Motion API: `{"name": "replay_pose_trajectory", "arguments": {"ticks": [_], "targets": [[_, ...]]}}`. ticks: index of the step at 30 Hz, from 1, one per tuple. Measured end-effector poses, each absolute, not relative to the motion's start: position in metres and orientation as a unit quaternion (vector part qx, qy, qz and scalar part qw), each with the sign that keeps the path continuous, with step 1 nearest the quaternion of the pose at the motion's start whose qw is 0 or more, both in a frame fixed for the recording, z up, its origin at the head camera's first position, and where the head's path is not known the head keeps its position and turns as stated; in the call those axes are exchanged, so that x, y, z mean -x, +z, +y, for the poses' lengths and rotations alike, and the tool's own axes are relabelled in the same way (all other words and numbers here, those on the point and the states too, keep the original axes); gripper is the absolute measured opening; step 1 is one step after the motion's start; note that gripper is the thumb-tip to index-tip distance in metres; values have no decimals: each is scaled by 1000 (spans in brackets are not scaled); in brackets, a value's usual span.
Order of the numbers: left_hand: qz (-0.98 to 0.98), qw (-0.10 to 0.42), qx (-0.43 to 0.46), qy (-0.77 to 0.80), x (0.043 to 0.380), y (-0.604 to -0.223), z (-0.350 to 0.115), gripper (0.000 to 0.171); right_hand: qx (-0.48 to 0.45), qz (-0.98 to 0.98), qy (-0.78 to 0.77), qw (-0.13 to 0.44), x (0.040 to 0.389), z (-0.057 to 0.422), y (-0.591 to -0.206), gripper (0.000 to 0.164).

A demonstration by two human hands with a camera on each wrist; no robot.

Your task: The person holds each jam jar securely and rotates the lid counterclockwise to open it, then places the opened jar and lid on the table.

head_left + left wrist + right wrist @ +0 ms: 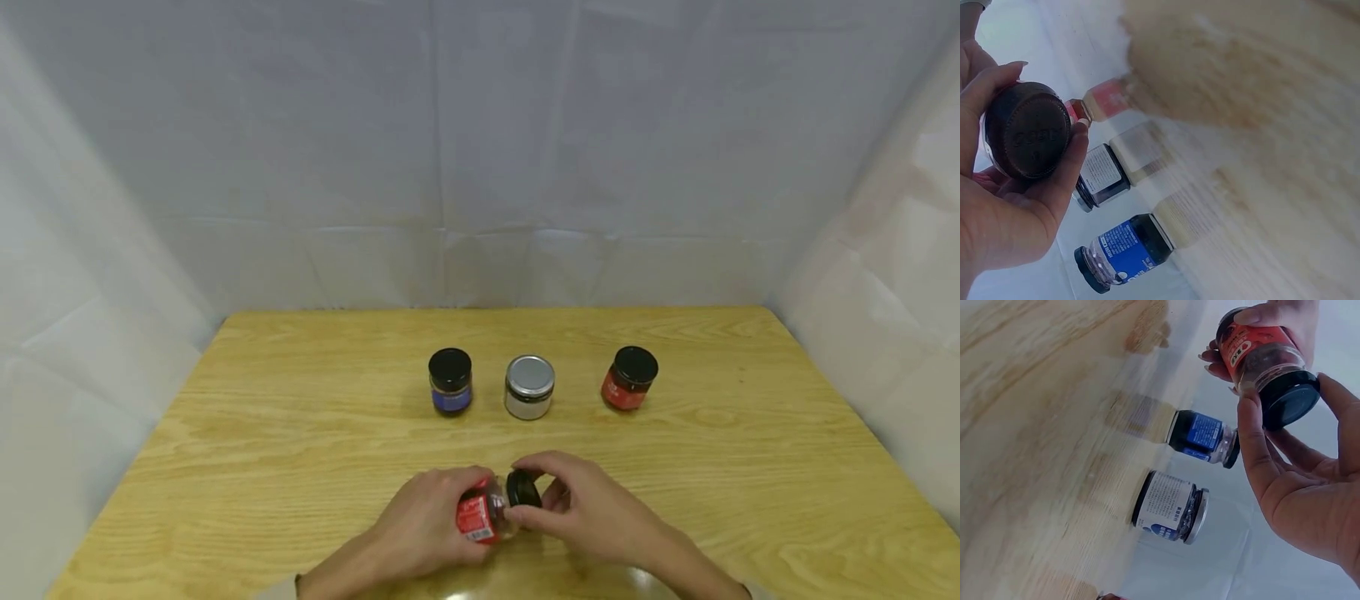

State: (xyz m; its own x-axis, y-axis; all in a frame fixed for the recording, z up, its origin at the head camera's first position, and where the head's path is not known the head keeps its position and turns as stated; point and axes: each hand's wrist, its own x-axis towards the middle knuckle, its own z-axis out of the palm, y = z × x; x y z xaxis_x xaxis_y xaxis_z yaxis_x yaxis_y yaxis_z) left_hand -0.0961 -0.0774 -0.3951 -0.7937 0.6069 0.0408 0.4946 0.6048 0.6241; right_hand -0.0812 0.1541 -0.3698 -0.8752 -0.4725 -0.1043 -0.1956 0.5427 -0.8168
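Jar [476,520]: likely slick, rigid; grip mid-body.
Left hand [424,522]: your fingers clamp jar.
Right hand [596,510]: your fingers pinch lid [522,489].

A blue-labelled jar [452,385] with a black lid stands on the wood-grain tabletop [300,400] near a silver-lidded jar [529,388] with a white label; farther right is a black-lidded jar [630,379] labelled red. Creased pale sheeting [510,167] hangs behind and along both sides
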Motion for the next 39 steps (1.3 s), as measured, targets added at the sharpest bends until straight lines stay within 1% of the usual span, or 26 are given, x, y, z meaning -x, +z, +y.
{"name": "replay_pose_trajectory", "arguments": {"ticks": [6,11,18,21,26,29,32,39], "targets": [[896,78,-310,308,96,-395,-77,53,233,855,-439,145,82,156,-370,55],[889,85,-314,323,96,-396,-77,54,278,844,-438,135,84,158,-373,50],[886,87,-317,328,96,-396,-77,53,315,823,-452,135,87,160,-373,48],[886,91,-313,331,96,-396,-77,53,305,829,-449,138,87,161,-373,52],[887,98,-306,333,97,-395,-77,54,220,860,-434,157,83,158,-369,65],[887,100,-305,333,97,-394,-77,54,190,861,-440,172,82,154,-367,64],[888,99,-304,331,97,-393,-77,55,197,857,-444,170,83,152,-366,61],[887,98,-300,338,97,-393,-78,55,242,848,-449,141,84,153,-368,58]]}}
